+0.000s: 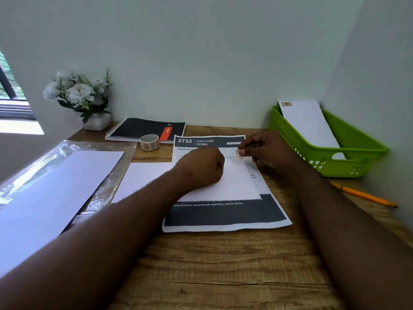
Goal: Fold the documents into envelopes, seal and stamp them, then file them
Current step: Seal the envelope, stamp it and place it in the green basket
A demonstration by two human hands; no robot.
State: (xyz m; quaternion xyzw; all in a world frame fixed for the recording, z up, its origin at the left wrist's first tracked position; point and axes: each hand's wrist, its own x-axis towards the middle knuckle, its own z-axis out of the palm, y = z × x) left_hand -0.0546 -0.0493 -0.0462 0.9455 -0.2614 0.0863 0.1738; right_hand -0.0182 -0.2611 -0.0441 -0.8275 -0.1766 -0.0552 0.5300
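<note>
Lying flat on the printed document (225, 211), a white envelope (234, 182) with long axis running from near-left to far-right, far corner pointing toward the green basket (348, 153). Resting on the envelope's middle, the left hand (201, 168), fingers curled into a fist and knuckles down; whether anything sits inside the fist, cannot tell. Pinching a small stamp (239, 153) between thumb and fingertips, the right hand (263, 151), just above the envelope's far-right corner; stamp print too small and blurred to read. Covering most of the document's text, the envelope and left forearm; only the header "2732 LIVING ROOM" and a few lower lines legible. Standing slanted in the basket, a second envelope (308, 124) with a stamp at its upper left corner, lower end hidden behind the basket wall. Sitting beside the black notebook (143, 128), a roll of stamps (149, 142). Lying at left in a clear plastic sleeve (107, 175), blank sheets (55, 191), cut off by the frame edge. Lying near the right table (223, 265) edge, a pencil (366, 195).
</note>
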